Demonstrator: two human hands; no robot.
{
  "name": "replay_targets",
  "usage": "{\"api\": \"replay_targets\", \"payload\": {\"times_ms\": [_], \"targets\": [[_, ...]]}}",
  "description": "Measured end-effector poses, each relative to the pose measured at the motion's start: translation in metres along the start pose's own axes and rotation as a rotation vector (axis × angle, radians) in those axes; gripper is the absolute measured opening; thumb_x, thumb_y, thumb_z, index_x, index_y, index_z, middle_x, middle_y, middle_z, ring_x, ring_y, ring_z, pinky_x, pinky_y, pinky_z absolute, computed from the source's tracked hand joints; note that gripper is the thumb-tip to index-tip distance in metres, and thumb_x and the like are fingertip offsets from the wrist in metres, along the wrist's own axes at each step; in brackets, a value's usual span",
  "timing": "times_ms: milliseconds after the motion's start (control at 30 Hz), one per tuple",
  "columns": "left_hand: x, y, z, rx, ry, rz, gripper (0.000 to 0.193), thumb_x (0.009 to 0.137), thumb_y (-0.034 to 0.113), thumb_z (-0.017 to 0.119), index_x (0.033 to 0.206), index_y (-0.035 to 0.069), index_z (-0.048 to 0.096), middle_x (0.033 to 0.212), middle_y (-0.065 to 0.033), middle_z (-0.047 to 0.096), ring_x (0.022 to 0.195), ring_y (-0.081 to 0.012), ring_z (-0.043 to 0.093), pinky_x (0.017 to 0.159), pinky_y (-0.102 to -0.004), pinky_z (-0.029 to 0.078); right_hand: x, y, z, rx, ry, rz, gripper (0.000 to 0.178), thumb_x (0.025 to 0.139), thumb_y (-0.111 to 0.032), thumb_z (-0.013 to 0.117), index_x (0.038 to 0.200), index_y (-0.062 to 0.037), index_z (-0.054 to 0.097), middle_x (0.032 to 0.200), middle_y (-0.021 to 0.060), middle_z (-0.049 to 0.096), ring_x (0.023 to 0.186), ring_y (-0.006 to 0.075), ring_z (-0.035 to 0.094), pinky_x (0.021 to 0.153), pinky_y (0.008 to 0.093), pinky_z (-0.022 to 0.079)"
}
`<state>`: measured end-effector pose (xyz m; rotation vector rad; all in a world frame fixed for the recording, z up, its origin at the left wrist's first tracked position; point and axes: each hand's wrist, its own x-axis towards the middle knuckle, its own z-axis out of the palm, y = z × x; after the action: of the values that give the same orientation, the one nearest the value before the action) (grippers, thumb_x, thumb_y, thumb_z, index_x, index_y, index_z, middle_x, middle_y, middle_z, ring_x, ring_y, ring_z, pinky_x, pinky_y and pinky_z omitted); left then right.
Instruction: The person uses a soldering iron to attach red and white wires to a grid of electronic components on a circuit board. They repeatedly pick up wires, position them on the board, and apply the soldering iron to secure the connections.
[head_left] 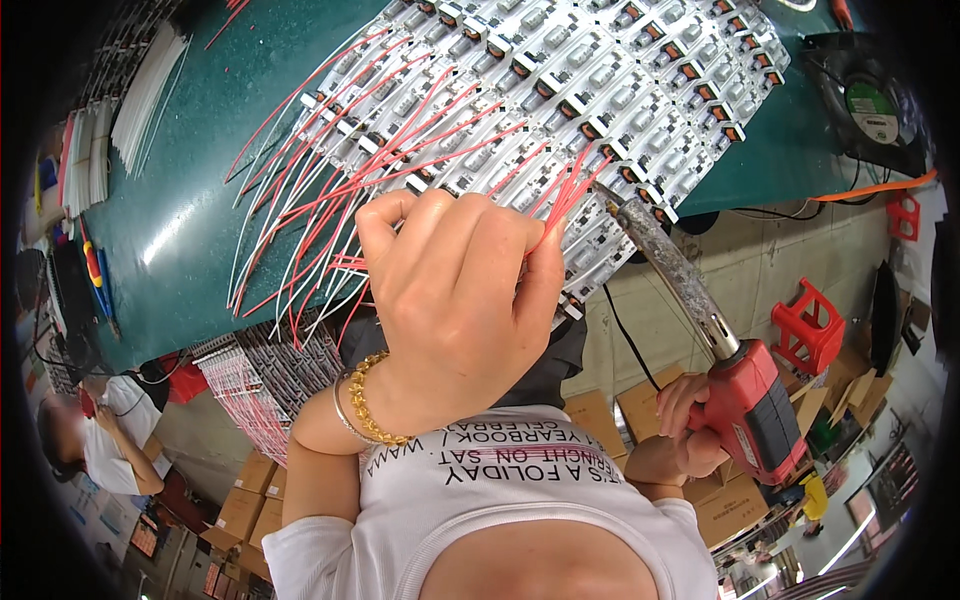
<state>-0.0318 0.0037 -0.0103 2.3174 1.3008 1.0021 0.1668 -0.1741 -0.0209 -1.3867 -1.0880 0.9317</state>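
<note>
My left hand point(460, 285), with a beaded bracelet at the wrist, is closed on a bunch of red wires point(570, 190) whose ends fan out over the boards. My right hand point(692, 425) grips the red-and-black handle of a soldering gun point(755, 410). Its long metal barrel slants up and left, the tip close to the red wires and the boards; whether it touches is unclear. Beneath lies a large panel of small white circuit boards point(560, 85) with orange-and-black parts. Loose red and white wires point(300, 215) trail off its left side.
The panel rests on a green work table point(190, 230). White wire bundles point(150, 95) and a yellow-and-blue handled tool point(97, 270) are at left. A black fan point(870, 110) stands at right, a red stool point(808, 325) below. More wired boards point(270, 375) hang low; another person point(120, 425) sits far left.
</note>
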Motion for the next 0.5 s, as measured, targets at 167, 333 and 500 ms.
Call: {"api": "replay_targets", "payload": {"times_ms": [167, 333, 500], "targets": [[0.001, 0.0, -0.001, 0.004, -0.013, -0.001, 0.018, 0.068, 0.001, 0.069, 0.066, 0.008, 0.053, 0.059, -0.0006, 0.046, 0.053, -0.0177, 0.043, 0.065, -0.0326, 0.031, 0.013, -0.006, 0.003, 0.158, -0.105, -0.032, 0.072, 0.081, -0.056, 0.056, 0.117, 0.0047, 0.042, 0.046, -0.0017, 0.043, 0.037, 0.0108, 0.043, 0.041, 0.0248, 0.038], [0.001, 0.0, -0.003, 0.004, -0.004, -0.023, 0.016, 0.069, 0.0, 0.069, 0.067, 0.008, 0.055, 0.06, -0.0003, 0.049, 0.056, -0.0173, 0.046, 0.067, -0.0313, 0.033, 0.011, -0.004, 0.003, 0.136, -0.083, -0.009, 0.077, 0.08, -0.059, 0.055, 0.121, 0.005, 0.039, 0.046, -0.0023, 0.042, 0.037, 0.0109, 0.042, 0.042, 0.0247, 0.037], [0.003, 0.005, -0.004, -0.051, 0.067, -0.066, 0.016, 0.066, 0.0, 0.071, 0.069, 0.008, 0.057, 0.071, -0.0013, 0.056, 0.066, -0.0175, 0.05, 0.071, -0.031, 0.034, 0.003, -0.009, 0.012, 0.25, 0.112, 0.048, 0.08, 0.079, -0.061, 0.053, 0.122, 0.0051, 0.037, 0.046, -0.0025, 0.043, 0.037, 0.0108, 0.042, 0.042, 0.0247, 0.037]]}}
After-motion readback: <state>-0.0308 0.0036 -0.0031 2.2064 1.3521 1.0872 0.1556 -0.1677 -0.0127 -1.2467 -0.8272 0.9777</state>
